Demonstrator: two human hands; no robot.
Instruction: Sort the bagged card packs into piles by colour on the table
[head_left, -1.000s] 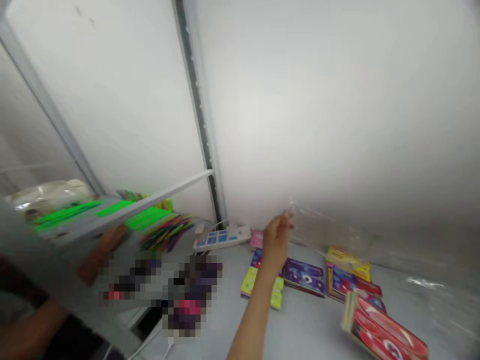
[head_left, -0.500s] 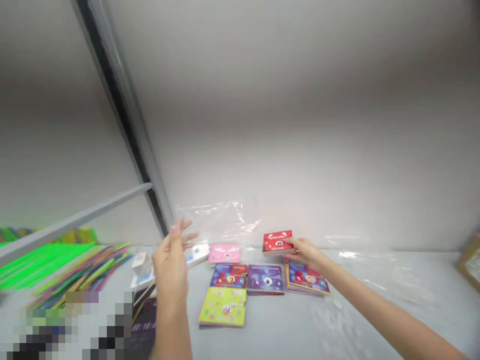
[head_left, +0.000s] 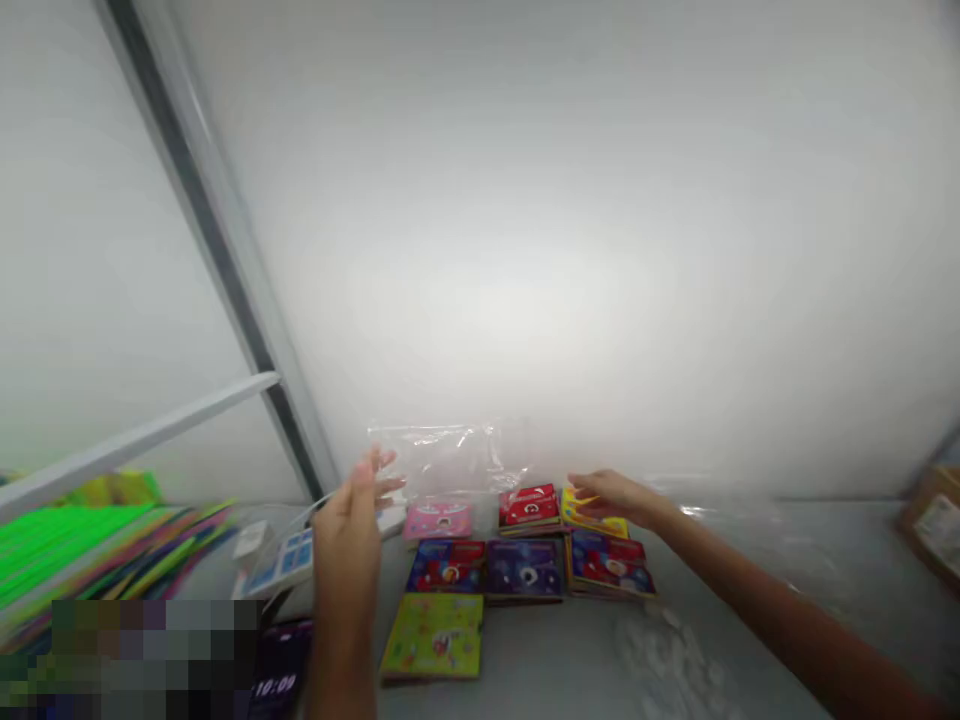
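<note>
My right hand (head_left: 615, 497) hovers over a yellow booklet (head_left: 596, 515) at the back right of the group. Its fingers are spread, with nothing seen between them. To its left, a red booklet (head_left: 530, 508) lies on top of others. My left hand (head_left: 351, 510) is raised at the left, fingers apart and empty, beside a pink booklet (head_left: 439, 520). In the middle row are a blue-and-red booklet (head_left: 448, 567), a purple booklet (head_left: 525, 570) and another blue-and-red one on a stack (head_left: 611, 563). A lime-green booklet (head_left: 435, 637) lies in front.
Clear plastic bags (head_left: 457, 455) lie at the back and right. Left are a white box (head_left: 251, 540), a dark screen with digits (head_left: 281, 670) and stacked colourful sheets (head_left: 150, 560). A cardboard box (head_left: 937, 520) stands far right, a grey frame bar (head_left: 210, 220) at left.
My right hand has let go of the red booklet, which now lies in the back row, and has moved right over the yellow one. My left hand stays raised and open.
</note>
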